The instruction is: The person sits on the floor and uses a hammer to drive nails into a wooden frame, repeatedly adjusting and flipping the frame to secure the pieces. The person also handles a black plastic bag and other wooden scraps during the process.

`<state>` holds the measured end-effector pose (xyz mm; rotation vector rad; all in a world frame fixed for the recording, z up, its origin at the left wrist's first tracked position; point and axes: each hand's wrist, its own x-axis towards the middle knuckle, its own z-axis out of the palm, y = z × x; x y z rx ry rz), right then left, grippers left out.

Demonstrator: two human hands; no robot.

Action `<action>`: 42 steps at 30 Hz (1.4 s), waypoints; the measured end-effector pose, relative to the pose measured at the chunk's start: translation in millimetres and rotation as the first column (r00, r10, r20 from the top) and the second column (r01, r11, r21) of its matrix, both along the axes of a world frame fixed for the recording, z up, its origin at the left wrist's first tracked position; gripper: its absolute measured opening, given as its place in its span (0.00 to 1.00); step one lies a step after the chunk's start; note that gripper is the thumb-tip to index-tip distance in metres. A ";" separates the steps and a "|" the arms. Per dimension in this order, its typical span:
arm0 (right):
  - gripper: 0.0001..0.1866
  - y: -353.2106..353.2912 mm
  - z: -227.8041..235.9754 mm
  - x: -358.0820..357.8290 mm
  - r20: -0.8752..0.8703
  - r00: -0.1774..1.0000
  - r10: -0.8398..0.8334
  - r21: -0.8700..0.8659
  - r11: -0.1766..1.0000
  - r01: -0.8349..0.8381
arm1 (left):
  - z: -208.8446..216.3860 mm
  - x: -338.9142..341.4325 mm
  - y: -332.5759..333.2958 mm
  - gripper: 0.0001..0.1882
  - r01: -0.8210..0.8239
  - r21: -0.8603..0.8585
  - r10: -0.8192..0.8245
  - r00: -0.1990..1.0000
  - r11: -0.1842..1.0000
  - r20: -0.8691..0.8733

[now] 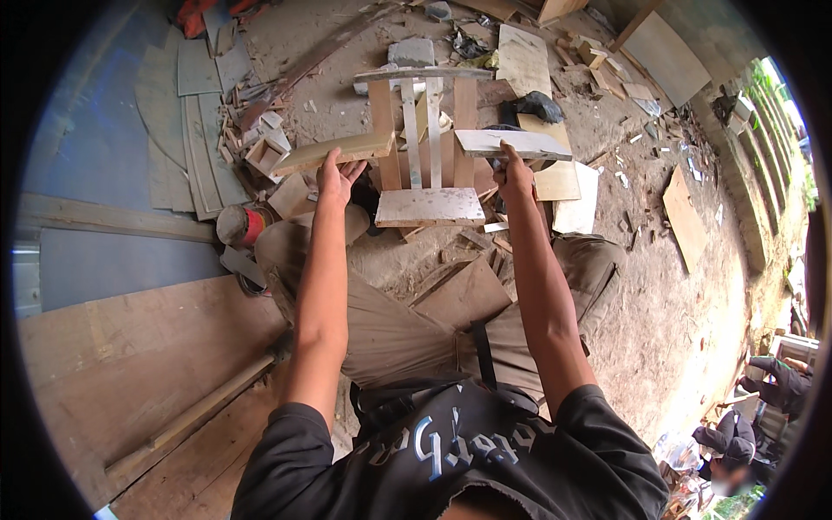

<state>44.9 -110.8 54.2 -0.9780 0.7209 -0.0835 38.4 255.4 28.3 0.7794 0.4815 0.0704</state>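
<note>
Between my two arms is a small wooden chair [464, 130], with upright back slats under a grey top rail [422, 74]. Its seat board [431, 209] is pale and speckled. My left hand [334, 179] holds the edge of the tan left armrest [299, 157], thumb against the board and fingers beneath it. On the other side, my right hand [515, 178] grips the whitish right armrest [537, 145], its thumb on top. The chair's legs are mostly hidden below the seat, so I cannot tell whether they touch the ground.
Wood scraps and a concrete block [411, 53] lie on the dirt floor beyond the chair. A red-banded can [251, 227] stands by my left knee. A plywood sheet [156, 355] spans the left side. Another person [732, 438] is at the lower right.
</note>
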 end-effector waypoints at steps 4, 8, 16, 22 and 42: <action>0.20 -1.7 -3.4 -0.9 -0.034 0.999 0.008 -0.028 1.000 -0.009 | 5.4 -5.5 -5.7 0.25 0.010 0.083 -0.007 0.999 0.996 -0.041; 0.30 3.4 -4.2 -1.5 -0.042 0.999 0.024 -0.044 0.999 -0.026 | 12.5 -8.7 -5.9 0.26 0.047 0.143 -0.035 0.996 0.989 -0.081; 0.58 -14.0 -35.3 21.4 -0.007 0.978 0.210 0.057 0.976 -0.209 | -1.8 5.3 -0.8 0.25 -0.003 0.087 0.007 0.999 0.996 -0.048; 0.59 -0.4 -24.7 9.4 -0.010 0.992 0.128 -0.010 0.992 -0.128 | 1.1 -4.6 0.2 0.28 0.017 0.167 -0.004 0.997 0.986 -0.078; 0.22 -2.9 -4.4 -9.2 -0.043 0.985 0.168 0.017 0.986 -0.168 | 5.9 -19.1 -6.7 0.26 -0.086 -0.018 0.086 0.996 0.996 -0.005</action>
